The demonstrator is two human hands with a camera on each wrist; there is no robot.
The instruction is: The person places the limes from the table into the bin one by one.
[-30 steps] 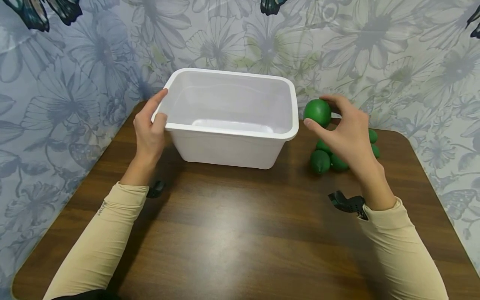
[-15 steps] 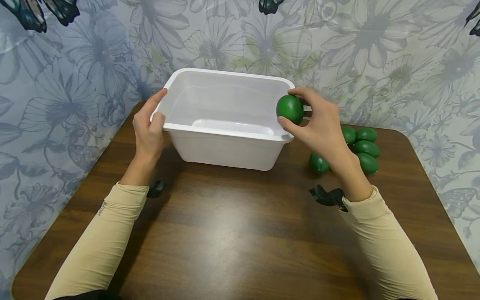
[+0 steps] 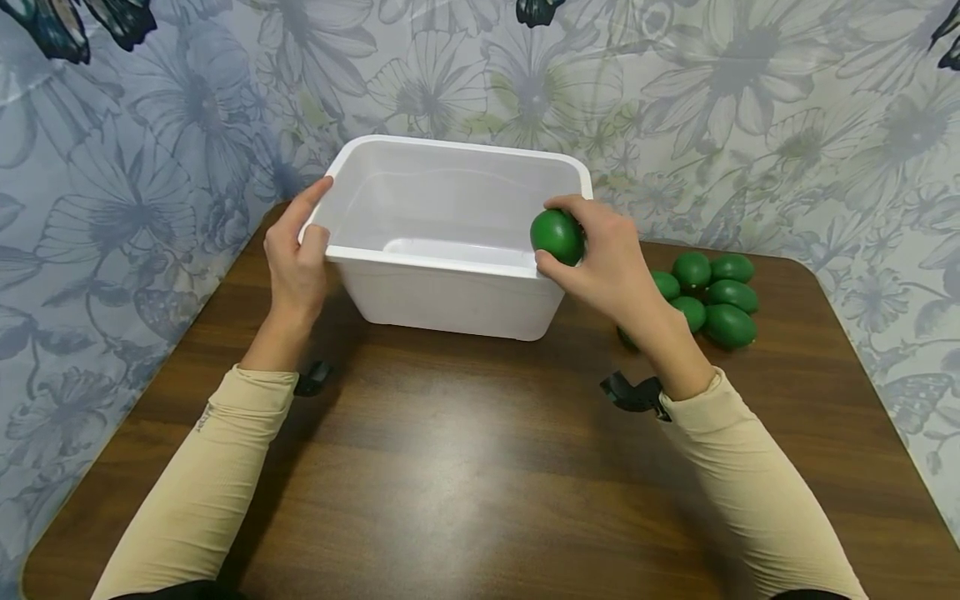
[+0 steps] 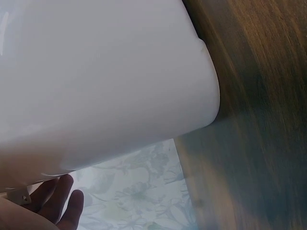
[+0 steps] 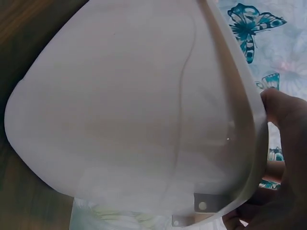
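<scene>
A white plastic tub [image 3: 450,296] stands toward the back of the wooden table. My left hand [image 3: 296,258] grips its left rim, the thumb at the near side and a finger along the edge; in the left wrist view the fingers [image 4: 60,201] curl by the tub's wall. My right hand [image 3: 611,262] holds a smooth green lime [image 3: 557,237] between thumb and fingers, over the tub's right end just inside the rim. In the right wrist view the tub's wall hides the lime, and the right hand [image 5: 288,143] shows beside the rim.
Several more limes [image 3: 731,325] lie in a cluster on the table [image 3: 450,467] to the right of the tub, partly behind my right wrist. A flower-patterned wall covering [image 3: 750,125] rises behind the table.
My right hand has carried the lime leftward from above the cluster to over the tub's right end, then slightly lower. The left hand keeps its grip on the rim.
</scene>
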